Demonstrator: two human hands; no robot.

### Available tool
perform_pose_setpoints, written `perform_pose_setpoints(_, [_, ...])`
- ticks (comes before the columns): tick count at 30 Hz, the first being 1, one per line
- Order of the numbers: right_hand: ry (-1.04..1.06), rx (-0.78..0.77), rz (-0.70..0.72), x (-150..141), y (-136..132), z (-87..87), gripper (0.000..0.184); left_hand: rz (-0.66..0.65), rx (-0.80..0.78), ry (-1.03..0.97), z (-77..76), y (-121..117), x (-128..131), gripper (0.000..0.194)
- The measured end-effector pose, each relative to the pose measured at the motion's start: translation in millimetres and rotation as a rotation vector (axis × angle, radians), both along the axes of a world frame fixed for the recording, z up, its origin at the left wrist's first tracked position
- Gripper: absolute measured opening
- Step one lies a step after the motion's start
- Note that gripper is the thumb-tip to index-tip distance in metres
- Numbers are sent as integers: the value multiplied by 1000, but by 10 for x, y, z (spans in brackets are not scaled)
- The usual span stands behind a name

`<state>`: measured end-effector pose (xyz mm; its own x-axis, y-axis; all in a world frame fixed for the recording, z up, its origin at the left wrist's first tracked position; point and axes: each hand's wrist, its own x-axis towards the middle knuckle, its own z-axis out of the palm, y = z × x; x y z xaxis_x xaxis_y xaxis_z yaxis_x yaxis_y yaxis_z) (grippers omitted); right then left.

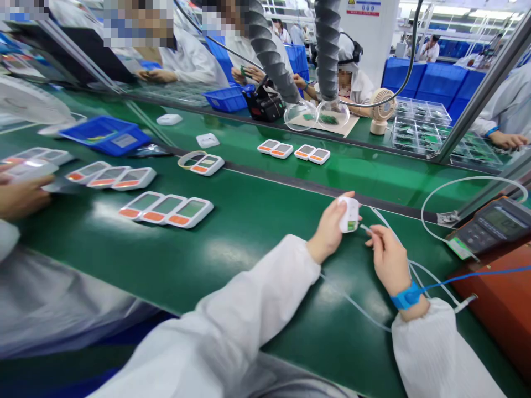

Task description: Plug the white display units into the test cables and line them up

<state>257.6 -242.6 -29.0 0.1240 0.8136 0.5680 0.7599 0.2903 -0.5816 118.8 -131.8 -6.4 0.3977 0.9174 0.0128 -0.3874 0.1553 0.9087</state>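
Observation:
My left hand [329, 229] is closed round a small white device [349, 214], held upright just above the green belt [249, 243]. My right hand [388, 254] pinches the plug end of a thin white cable [365, 227] right beside the device's lower edge. A blue wrist strap [407, 296] with a blue cord circles my right wrist. Both arms wear white sleeves.
Rows of white devices with orange buttons [166, 209] lie on the belt to the left. A grey meter [493, 225] stands on a red-brown box [501, 298] at right. A neighbour's hand [20, 193] works at far left. Blue trays [105, 134], a fan [381, 110] and other workers sit across.

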Motion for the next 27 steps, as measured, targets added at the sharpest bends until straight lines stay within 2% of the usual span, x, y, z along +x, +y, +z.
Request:
perform_pose_setpoints(1, [29, 39, -34, 19, -3, 24, 32, -12, -56, -69, -31, -66, 134, 78])
perform_pose_setpoints(3, [55, 103, -65, 34, -12, 74, 36, -117, -142, -112, -82, -161, 263, 73])
perform_pose_setpoints(6, [54, 112, -48, 4, -29, 131, 31, -235, -187, -126, -98, -227, 221, 62])
perform_pose_setpoints(9, [107, 78, -67, -33, -44, 145, 26, -265, -186, -126, -75, -243, 139, 57])
perform_pose_setpoints(13, [189, 26, -143, -34, -54, 133, 31, -294, -174, -103, -68, -252, 136, 59])
perform_pose_setpoints(20, [180, 44, -89, -34, -54, 155, 22, -321, -84, -31, -49, -274, 122, 64])
perform_pose_setpoints(27, [180, 12, -94, -46, -59, 147, 25, -320, -32, 24, -21, -289, 112, 66])
